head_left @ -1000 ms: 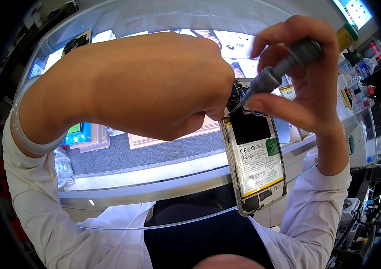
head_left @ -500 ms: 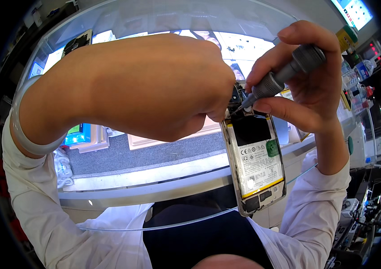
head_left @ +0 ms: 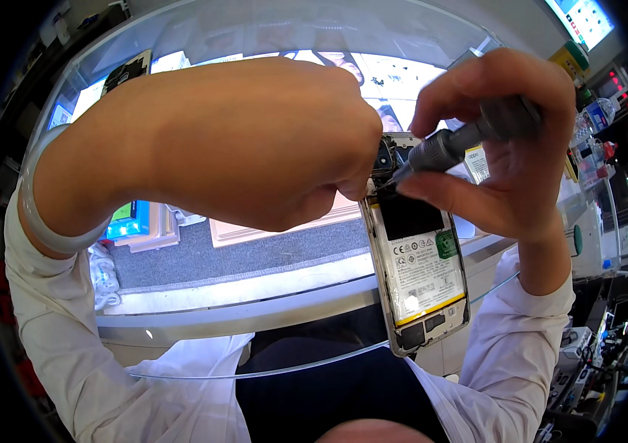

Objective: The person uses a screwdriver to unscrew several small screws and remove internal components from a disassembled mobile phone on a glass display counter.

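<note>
A smartphone [head_left: 427, 277] with its back off lies tilted, showing a white battery with a green sticker and yellow strips. My left hand [head_left: 328, 140] is closed at its upper left edge, gripping there; its fingertips are mostly hidden. In my right hand [head_left: 528, 155] is a grey screwdriver [head_left: 436, 151], held between thumb and fingers. The driver slants down to the left, its tip among the parts beside the camera [head_left: 383, 159] at the phone's upper end. Exactly what the tip touches is too small to tell.
Under the glass counter [head_left: 255, 377] are lit pictures and a grey mat [head_left: 247, 258] with flat boxes. Another opened phone [head_left: 128, 70] lies beyond my left forearm. A loose battery [head_left: 476, 164] is behind my right hand. Bottles [head_left: 598, 114] stand at the far right.
My right hand and the screwdriver have turned slightly, with the fingers shifted around the handle. The phone has moved a little to the left. My left hand stays nearly in place.
</note>
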The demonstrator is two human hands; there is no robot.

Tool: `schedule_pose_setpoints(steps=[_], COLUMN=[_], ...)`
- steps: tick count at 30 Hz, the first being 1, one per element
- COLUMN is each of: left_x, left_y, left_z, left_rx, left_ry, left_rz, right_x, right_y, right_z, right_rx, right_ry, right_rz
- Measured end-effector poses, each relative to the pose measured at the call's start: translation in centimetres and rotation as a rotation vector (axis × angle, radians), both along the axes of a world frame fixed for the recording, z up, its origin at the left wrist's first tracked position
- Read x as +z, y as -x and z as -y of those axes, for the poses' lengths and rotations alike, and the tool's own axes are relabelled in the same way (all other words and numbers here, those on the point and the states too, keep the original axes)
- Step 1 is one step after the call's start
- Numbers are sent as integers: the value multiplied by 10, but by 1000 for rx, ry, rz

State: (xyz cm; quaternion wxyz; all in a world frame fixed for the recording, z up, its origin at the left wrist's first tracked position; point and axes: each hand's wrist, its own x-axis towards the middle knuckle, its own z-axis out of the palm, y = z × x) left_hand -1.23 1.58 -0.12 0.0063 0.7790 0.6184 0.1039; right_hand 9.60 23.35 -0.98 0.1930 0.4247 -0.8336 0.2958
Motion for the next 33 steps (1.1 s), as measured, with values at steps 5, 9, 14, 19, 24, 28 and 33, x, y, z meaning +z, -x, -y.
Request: schedule_pose_setpoints(steps=[5, 9, 14, 19, 24, 28, 33], left_x=[-7, -7, -2, -6, -8, -24, -7], left_y=[4, 5, 3, 2, 12, 26, 27], left_z=[1, 2, -1, 0, -13, -20, -26], left_rx=[17, 4, 10, 113, 245, 205, 445], left_ry=[-42, -2, 14, -88, -186, -263, -192], left_rz=[21, 10, 41, 102, 267, 498, 369], right_x=[5, 6, 6, 2, -3, -9, -3], right_y=[-2, 2, 6, 12, 17, 27, 23], right_z=[6, 3, -10, -22, -24, -15, -20], right_rx=[110, 175, 186, 50, 18, 46, -177], right_ry=[-40, -42, 78, 172, 256, 479, 429], right_rz=[58, 88, 73, -36, -88, -111, -241])
